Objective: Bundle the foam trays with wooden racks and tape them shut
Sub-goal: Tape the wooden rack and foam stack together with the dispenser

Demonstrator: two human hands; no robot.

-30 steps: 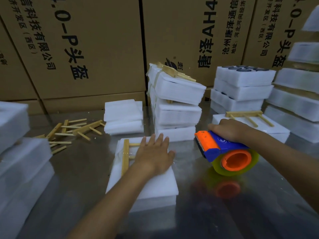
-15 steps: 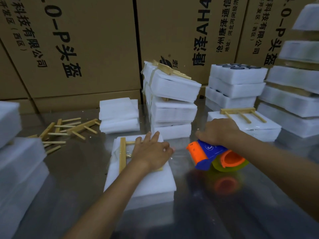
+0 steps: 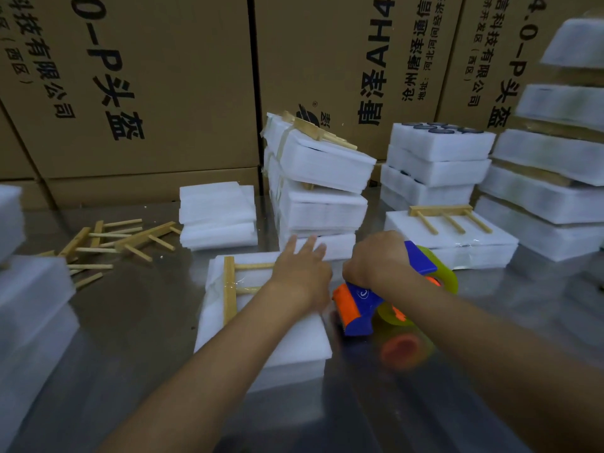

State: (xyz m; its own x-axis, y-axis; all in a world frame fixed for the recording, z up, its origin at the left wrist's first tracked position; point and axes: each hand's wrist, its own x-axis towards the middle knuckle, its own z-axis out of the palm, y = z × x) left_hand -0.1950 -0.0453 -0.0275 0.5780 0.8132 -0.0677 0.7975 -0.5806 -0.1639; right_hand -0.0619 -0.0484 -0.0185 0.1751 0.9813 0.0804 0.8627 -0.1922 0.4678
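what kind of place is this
Most likely a packing area in a warehouse or small factory. Big printed cardboard boxes line the back, stacks of white foam trays and loose wooden racks cover a metal table, and the right hand holds a tape dispenser.

Left hand [image 3: 302, 277] and forearm hide the right ends of the wooden rack [image 3: 230, 289] on the foam tray [image 3: 261, 351]. Right hand [image 3: 376, 263] covers the tape dispenser [image 3: 359, 308] handle; tape roll [image 3: 441, 276] motion-blurred. Foam stacks [image 3: 555, 152] far right blurred, cut off by the edge. Cardboard box [image 3: 147, 76] print cropped at top.
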